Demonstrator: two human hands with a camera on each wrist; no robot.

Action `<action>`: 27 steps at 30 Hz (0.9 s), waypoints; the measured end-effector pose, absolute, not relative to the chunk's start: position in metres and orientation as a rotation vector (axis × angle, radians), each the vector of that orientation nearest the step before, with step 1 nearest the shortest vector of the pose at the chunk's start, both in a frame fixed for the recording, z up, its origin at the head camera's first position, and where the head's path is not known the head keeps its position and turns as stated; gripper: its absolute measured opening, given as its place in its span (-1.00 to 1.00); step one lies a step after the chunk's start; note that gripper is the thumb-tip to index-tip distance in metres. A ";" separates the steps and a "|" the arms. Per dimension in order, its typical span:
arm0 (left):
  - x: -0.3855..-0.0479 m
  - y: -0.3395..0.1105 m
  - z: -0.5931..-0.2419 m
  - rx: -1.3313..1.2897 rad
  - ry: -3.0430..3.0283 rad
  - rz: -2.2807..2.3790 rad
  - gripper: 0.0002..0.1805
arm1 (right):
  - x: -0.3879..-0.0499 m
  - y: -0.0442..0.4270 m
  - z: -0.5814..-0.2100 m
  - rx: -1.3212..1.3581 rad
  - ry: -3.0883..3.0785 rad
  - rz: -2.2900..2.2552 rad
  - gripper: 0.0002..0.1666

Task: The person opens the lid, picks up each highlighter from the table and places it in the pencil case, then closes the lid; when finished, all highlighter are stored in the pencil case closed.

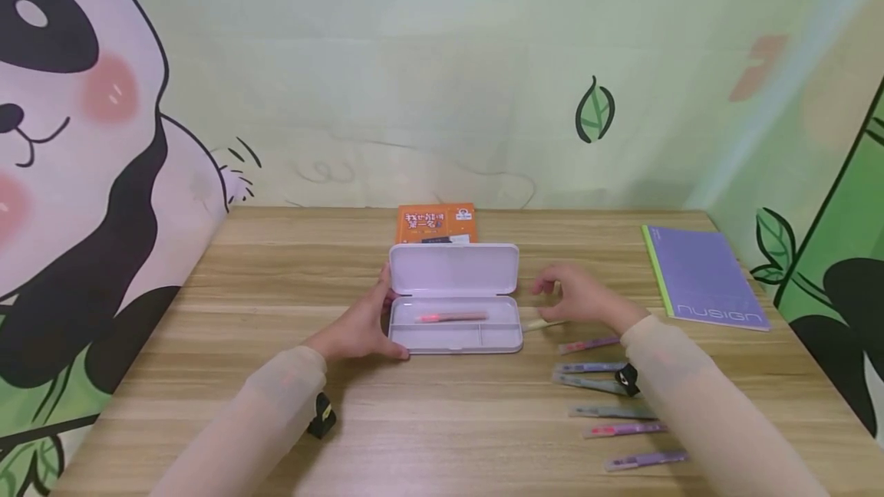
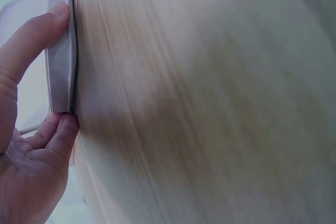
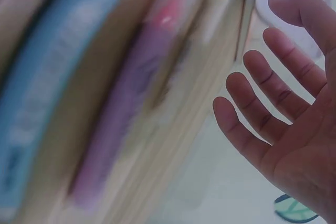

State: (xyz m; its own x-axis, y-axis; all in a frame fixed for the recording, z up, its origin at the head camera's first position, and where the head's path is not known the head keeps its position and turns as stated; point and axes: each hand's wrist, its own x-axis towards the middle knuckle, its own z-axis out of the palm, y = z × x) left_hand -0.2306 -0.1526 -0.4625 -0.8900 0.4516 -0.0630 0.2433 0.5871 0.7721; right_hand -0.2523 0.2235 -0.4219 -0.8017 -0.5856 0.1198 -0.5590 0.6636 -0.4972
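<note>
The open white pencil case (image 1: 431,339) rests on the table (image 1: 442,436), one pen (image 1: 456,317) in its rear compartment. At 9 o'clock, the left hand (image 1: 361,322) grips the case's end between thumb and fingers. At 3 o'clock, the right hand (image 1: 573,297) has its fingers extended and spread; contact between case and pale yellow pen (image 1: 542,324) cannot be determined. At 4 o'clock, the right sleeve (image 1: 697,390) hides several pens' (image 1: 611,412) ends. At 12 o'clock, the lid (image 1: 453,270) conceals the orange book's (image 1: 435,221) lower edge.

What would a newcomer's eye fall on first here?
Likely the big panda mural at the head view's left side. Next, near the centre, the open pencil case, a single pen inside and the left hand gripping its left end. The bright orange book just behind the case also stands out.
</note>
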 end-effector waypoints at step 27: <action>-0.231 -0.153 -0.464 0.564 2.568 1.192 0.64 | -0.254 0.263 -0.452 -0.895 2.605 -0.976 -0.81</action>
